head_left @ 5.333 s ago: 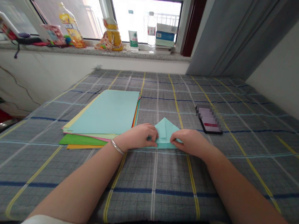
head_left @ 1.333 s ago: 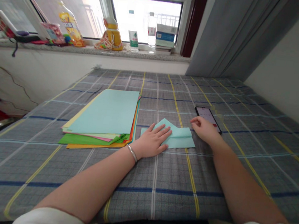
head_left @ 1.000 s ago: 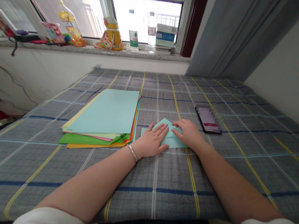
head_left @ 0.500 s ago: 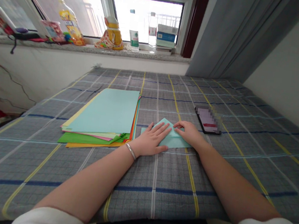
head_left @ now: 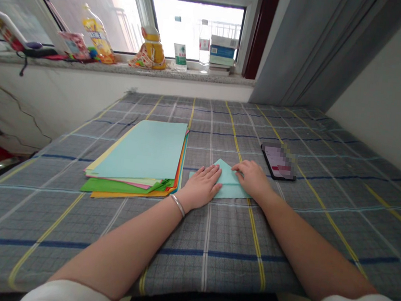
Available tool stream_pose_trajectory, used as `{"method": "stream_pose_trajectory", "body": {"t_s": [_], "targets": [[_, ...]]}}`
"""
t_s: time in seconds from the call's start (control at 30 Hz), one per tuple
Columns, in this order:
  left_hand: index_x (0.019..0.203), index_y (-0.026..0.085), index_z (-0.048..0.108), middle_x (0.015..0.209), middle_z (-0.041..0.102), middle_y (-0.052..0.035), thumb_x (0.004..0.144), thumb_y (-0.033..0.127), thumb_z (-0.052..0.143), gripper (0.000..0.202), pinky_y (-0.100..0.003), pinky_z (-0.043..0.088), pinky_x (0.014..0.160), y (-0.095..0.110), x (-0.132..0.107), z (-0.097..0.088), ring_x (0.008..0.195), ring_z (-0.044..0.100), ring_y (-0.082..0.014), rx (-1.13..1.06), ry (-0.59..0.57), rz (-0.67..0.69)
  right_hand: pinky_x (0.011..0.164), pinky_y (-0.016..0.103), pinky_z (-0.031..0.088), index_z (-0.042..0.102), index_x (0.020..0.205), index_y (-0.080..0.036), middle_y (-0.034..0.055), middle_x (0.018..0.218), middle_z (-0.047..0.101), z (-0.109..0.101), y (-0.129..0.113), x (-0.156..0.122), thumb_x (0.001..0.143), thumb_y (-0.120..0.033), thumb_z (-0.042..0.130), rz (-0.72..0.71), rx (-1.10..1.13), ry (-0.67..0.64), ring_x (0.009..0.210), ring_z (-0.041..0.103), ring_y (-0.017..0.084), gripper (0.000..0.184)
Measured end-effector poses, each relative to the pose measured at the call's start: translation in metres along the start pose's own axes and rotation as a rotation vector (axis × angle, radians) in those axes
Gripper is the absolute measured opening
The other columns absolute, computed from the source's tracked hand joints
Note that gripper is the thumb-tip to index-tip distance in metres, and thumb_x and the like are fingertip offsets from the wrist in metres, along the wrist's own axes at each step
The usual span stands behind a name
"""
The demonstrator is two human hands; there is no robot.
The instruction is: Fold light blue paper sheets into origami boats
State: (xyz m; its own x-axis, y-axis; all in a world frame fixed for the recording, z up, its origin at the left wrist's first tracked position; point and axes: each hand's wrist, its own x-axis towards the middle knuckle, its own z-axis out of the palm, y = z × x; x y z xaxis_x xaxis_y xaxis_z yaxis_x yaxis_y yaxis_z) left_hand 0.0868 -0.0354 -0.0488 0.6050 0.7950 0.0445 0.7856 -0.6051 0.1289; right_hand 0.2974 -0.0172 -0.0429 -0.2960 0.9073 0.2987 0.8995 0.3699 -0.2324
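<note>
A light blue sheet of paper [head_left: 225,176], folded to a peak at its far side, lies on the checked cloth. Flat on its left part rests my left hand [head_left: 202,185], fingers stretched out and close together, a silver bangle at the wrist. My right hand [head_left: 252,179] is at the sloping right edge of the paper, its fingers bent and the thumb drawn in against the fold. A wider strip of the sheet shows below the peak. The parts under both hands are hidden.
To the left lies a stack of coloured paper [head_left: 142,149], light blue on top. A phone [head_left: 279,162] with a blurred screen lies to the right. Bottles, a yellow jug [head_left: 154,51] and boxes [head_left: 222,54] stand on the windowsill [head_left: 194,76] beyond the checked cloth [head_left: 102,250].
My left hand has slid a little left across the folded paper, uncovering more of its middle. My right hand has shifted slightly left and stays at the right edge.
</note>
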Motion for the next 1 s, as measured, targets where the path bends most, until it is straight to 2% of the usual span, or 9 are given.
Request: {"method": "stream_pose_trajectory", "body": {"t_s": [0.13,0.27,0.43,0.67,0.87,1.0], "targets": [[0.145,0.011,0.032,0.153,0.026,-0.0123,0.099,0.034,0.027,0.052,-0.040,0.021,0.116,0.005,0.004,0.001,0.142,0.025,-0.0228,-0.002,0.027,-0.051,0.100,0.038,0.038,0.066,0.108,-0.021,0.0072,0.119,0.062,0.001,-0.011,-0.002,0.088,-0.028,0.052,-0.082,0.009,-0.029,0.113,0.051,0.023,0.025],[0.145,0.010,0.032,0.154,0.025,-0.0132,0.098,0.032,0.029,0.052,-0.041,0.023,0.115,0.007,0.005,-0.001,0.142,0.024,-0.0238,0.002,0.028,-0.066,0.113,0.047,0.022,0.050,0.134,-0.019,0.0096,0.144,0.045,0.007,-0.015,-0.002,0.088,-0.044,0.049,-0.087,-0.022,-0.101,0.134,0.036,0.026,0.051],[0.143,0.009,0.035,0.153,0.027,-0.0133,0.098,0.030,0.028,0.050,-0.040,0.023,0.116,0.012,0.006,0.001,0.142,0.025,-0.0236,0.026,0.065,-0.111,0.114,0.054,0.011,0.039,0.143,-0.021,0.0090,0.148,0.040,0.009,-0.014,0.000,0.087,-0.055,0.046,-0.065,-0.075,-0.137,0.139,0.028,0.029,0.066],[0.144,0.008,0.034,0.153,0.027,-0.0147,0.097,0.029,0.031,0.051,-0.041,0.023,0.116,0.012,0.007,0.005,0.142,0.025,-0.0247,0.049,0.080,-0.104,0.112,0.060,0.010,0.034,0.146,-0.023,0.0097,0.150,0.036,0.010,-0.012,0.004,0.078,-0.065,0.052,0.006,-0.053,-0.181,0.140,0.023,0.033,0.082],[0.144,0.012,0.034,0.153,0.028,-0.0144,0.098,0.039,0.030,0.053,-0.042,0.024,0.115,0.013,0.008,0.002,0.142,0.025,-0.0245,0.035,0.075,-0.143,0.114,0.050,0.018,0.028,0.148,-0.019,0.0120,0.154,0.028,0.010,0.004,0.007,0.072,-0.064,0.060,0.053,0.039,-0.230,0.142,0.019,0.031,0.094],[0.144,0.015,0.033,0.153,0.027,-0.0125,0.096,0.044,0.036,0.056,-0.042,0.022,0.116,0.012,0.010,-0.001,0.142,0.024,-0.0241,0.018,0.067,-0.173,0.116,0.047,0.017,0.026,0.149,-0.019,0.0136,0.154,0.025,0.009,0.012,0.007,0.070,-0.061,0.063,0.063,0.078,-0.253,0.143,0.019,0.029,0.097]]}}
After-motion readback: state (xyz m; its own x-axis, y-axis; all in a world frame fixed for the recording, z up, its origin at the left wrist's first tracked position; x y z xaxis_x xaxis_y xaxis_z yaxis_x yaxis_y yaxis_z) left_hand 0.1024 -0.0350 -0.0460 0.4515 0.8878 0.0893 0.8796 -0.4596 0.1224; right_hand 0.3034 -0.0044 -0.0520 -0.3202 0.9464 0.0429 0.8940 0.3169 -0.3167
